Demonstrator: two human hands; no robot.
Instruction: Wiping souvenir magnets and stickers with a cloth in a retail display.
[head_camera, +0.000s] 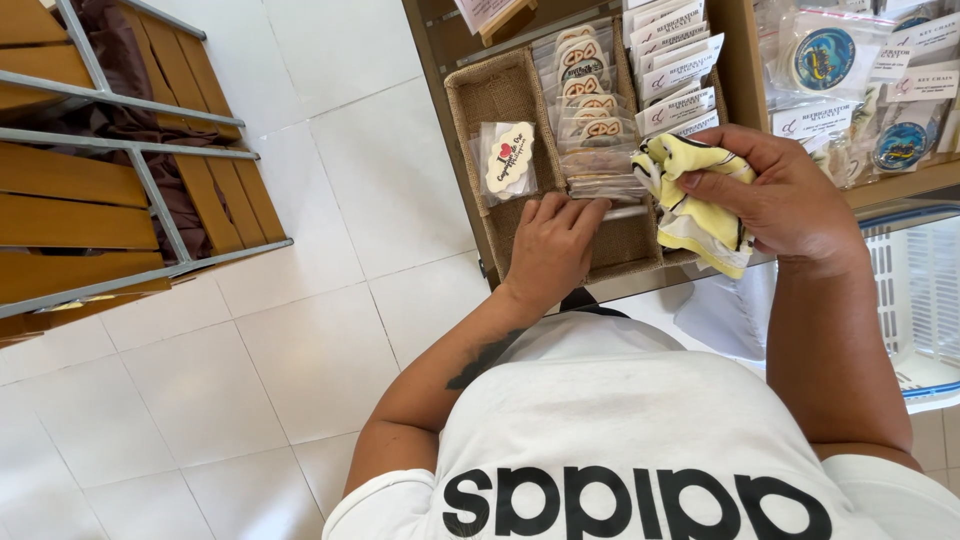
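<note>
Cloth (693, 195): yellow, crumpled, over basket's right edge, bunched in right hand (790, 195).
Right hand: closed round cloth, thumb on top.
Left hand (552, 245): palm down, fingers nearly flat, tips on near end of packet row (592, 110); nothing gripped.
Basket (500, 95): burlap-lined, on wooden shelf (745, 60); lone heart packet (508, 157) lying in left part.
Technique, as judged: steady row with flat fingers, keep cloth bunched tight, wipe lightly to avoid toppling packets.
Surroundings: white tile floor (300, 330), slatted wooden bench (110, 190) left.
</note>
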